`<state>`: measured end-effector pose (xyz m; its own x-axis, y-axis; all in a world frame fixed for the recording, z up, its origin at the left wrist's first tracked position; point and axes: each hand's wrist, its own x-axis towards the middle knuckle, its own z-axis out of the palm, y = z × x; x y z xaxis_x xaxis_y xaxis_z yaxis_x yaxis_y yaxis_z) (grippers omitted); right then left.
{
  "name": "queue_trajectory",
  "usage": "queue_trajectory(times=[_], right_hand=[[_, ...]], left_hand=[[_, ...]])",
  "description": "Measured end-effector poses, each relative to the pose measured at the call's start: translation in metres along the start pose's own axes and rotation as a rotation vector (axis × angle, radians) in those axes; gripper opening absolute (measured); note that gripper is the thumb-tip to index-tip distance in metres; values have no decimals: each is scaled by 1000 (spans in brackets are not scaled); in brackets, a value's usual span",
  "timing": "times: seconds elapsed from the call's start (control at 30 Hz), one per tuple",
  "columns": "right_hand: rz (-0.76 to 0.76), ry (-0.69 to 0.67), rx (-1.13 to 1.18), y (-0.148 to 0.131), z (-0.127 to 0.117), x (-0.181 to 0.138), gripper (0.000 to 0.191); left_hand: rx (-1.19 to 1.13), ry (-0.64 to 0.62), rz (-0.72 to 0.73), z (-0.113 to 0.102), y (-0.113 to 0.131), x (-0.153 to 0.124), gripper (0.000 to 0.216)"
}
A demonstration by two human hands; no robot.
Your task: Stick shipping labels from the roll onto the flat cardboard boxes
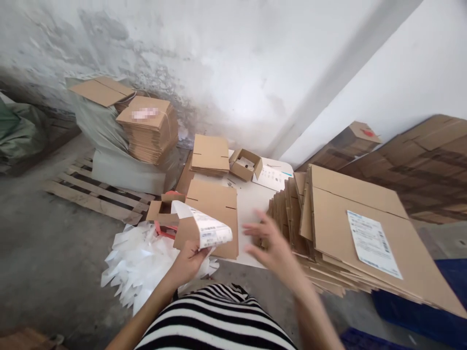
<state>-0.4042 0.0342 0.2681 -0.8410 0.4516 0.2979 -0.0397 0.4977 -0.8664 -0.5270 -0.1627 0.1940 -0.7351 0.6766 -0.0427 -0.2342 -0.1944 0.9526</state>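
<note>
My left hand (190,258) is closed on the lower end of a printed shipping label (211,228), whose upper part curls over. Behind it lies a flat cardboard box (215,197) on the white table (250,221). My right hand (270,243) is empty, its fingers spread, above the table's near right part. It is close to a leaning stack of folded boxes (286,209), and I cannot tell whether it touches them. The front box of that stack (339,194) bears a stuck-on label (374,243).
White paper scraps (140,257) are heaped on the floor at left. Beyond stand a wooden pallet (95,194) and a tied cardboard bundle (149,138). More flat boxes (209,153) and a small open box (245,165) lie at the table's back. Blue crates (404,311) are at lower right.
</note>
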Motion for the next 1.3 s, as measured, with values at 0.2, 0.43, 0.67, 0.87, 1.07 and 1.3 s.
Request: queue_trajectory(times=[0.2,0.43,0.67,0.87,1.07,1.3], right_hand=[[-166,-181,-24,32,78,7,12],[-374,-339,-24,21,90,1,12],[-13,12,253,60,71,52,16],[138,-34,-67,135,145,52,47],[163,-189,-582,166,142,15,91],[542,176,-164,174,106,1,72]], left_hand=[[-252,-64,-181,-10,6,-5,38],[-547,408,-289,-33,-13,14,35],[-349,907,-122,-106,-48,9,32],[-275,728,-185,-96,-61,8,28],[-255,689,-220,-88,-65,9,35],[-245,662,-232,-91,-70,13,24]])
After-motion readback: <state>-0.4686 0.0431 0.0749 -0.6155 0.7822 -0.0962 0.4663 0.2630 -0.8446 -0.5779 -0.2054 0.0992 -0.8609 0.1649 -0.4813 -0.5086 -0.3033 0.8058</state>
